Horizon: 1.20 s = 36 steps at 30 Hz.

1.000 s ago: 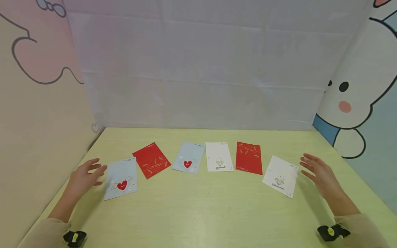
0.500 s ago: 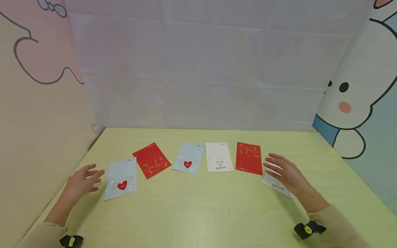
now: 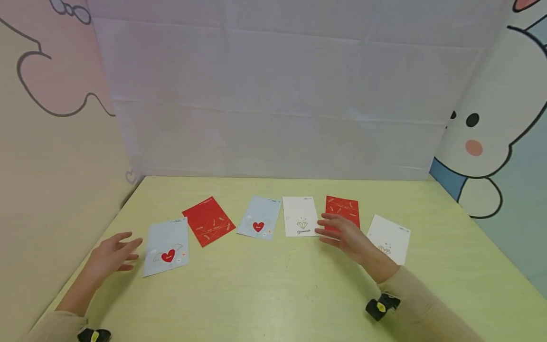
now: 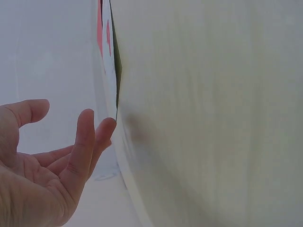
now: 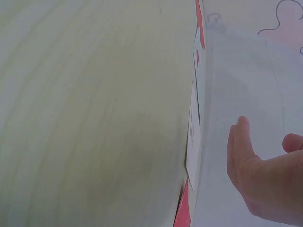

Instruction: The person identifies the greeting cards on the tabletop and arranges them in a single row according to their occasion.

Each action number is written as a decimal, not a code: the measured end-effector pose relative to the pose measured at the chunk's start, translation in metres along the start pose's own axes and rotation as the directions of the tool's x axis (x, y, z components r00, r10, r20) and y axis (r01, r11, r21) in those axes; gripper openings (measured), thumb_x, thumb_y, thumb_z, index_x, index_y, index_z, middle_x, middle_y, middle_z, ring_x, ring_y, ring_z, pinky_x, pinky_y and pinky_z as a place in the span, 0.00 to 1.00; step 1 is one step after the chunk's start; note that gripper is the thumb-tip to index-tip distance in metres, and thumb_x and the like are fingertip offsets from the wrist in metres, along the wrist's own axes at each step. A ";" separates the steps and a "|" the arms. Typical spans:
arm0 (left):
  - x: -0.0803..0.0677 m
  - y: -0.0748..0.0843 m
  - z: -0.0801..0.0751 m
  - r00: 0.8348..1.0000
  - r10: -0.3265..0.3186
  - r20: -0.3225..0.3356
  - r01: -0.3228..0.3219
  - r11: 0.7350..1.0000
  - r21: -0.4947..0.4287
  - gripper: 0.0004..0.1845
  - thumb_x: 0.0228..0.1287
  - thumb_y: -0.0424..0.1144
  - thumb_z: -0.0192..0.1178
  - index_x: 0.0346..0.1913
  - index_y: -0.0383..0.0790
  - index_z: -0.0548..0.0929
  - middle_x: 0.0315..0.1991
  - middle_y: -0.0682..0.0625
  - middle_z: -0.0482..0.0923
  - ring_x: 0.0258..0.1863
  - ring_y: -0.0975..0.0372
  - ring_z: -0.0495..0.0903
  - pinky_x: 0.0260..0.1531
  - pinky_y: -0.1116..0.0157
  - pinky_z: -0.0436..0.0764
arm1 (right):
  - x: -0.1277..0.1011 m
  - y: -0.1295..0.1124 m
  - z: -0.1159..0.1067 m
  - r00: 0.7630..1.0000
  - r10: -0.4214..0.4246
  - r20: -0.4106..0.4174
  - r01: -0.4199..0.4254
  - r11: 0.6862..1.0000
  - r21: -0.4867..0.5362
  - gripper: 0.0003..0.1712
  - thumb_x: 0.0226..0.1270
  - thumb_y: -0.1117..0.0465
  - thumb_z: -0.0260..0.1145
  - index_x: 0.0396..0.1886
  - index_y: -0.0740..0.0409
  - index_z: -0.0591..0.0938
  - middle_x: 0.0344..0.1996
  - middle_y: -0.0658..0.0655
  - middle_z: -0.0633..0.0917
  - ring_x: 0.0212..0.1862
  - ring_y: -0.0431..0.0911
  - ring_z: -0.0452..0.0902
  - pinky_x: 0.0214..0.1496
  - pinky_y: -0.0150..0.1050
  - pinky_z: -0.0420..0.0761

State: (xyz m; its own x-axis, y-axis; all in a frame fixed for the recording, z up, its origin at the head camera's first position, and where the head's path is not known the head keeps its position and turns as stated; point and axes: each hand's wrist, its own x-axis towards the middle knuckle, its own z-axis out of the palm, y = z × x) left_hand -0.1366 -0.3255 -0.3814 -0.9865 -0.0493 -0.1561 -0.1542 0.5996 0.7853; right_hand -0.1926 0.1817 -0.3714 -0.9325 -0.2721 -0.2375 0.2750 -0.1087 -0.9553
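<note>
Several cards lie in a loose arc on the table. In the head view my left hand, fingers relaxed and holding nothing, is just left of a pale blue card with a winged red heart. My right hand, fingers extended and likewise holding nothing, hovers over the lower part of a red card. Its fingertips reach the right edge of a white diamond card. Behind that wrist, another white diamond card is partly covered. In the right wrist view, the right hand is above the table.
A second red card overlaps the left blue card's corner. Beside it lies a second blue heart card. A white sheet hangs behind the pale wooden table, with cartoon-painted walls at both sides.
My right hand has swept left, from beyond the rightmost white card, over that card, to the red one. My left hand has shifted slightly down and left. The cards stay put.
</note>
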 end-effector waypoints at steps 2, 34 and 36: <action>0.000 0.000 0.000 1.000 0.000 0.003 0.001 1.000 -0.007 0.39 0.66 0.50 0.45 0.60 0.16 0.47 0.52 0.21 0.59 0.37 0.47 0.78 0.28 0.61 0.79 | 0.005 0.001 0.011 1.000 0.011 0.024 -0.011 1.000 -0.004 0.28 0.68 0.61 0.47 0.64 0.68 0.53 0.59 0.69 0.60 0.55 0.58 0.67 0.49 0.41 0.71; 0.004 -0.003 0.003 0.999 -0.042 0.035 0.041 0.999 0.035 0.39 0.65 0.52 0.45 0.60 0.16 0.49 0.51 0.22 0.62 0.36 0.49 0.79 0.28 0.63 0.79 | 0.061 0.025 0.152 0.984 0.114 0.135 -0.109 0.993 -0.048 0.24 0.62 0.64 0.53 0.57 0.70 0.65 0.52 0.62 0.70 0.46 0.54 0.75 0.42 0.41 0.76; 0.004 -0.003 0.003 0.999 -0.040 0.034 0.039 0.999 0.034 0.39 0.65 0.52 0.45 0.60 0.17 0.49 0.50 0.22 0.63 0.36 0.49 0.79 0.28 0.63 0.79 | 0.063 0.028 0.159 0.982 0.120 0.148 -0.115 0.992 -0.046 0.24 0.62 0.64 0.54 0.57 0.69 0.65 0.50 0.62 0.72 0.46 0.54 0.75 0.41 0.41 0.76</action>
State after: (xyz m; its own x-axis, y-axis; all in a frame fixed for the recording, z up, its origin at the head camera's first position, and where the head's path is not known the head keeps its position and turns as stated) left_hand -0.1401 -0.3253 -0.3863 -0.9771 -0.0464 -0.2079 -0.1908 0.6242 0.7576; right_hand -0.2065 0.0096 -0.3850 -0.8476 -0.4219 -0.3218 0.3691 -0.0330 -0.9288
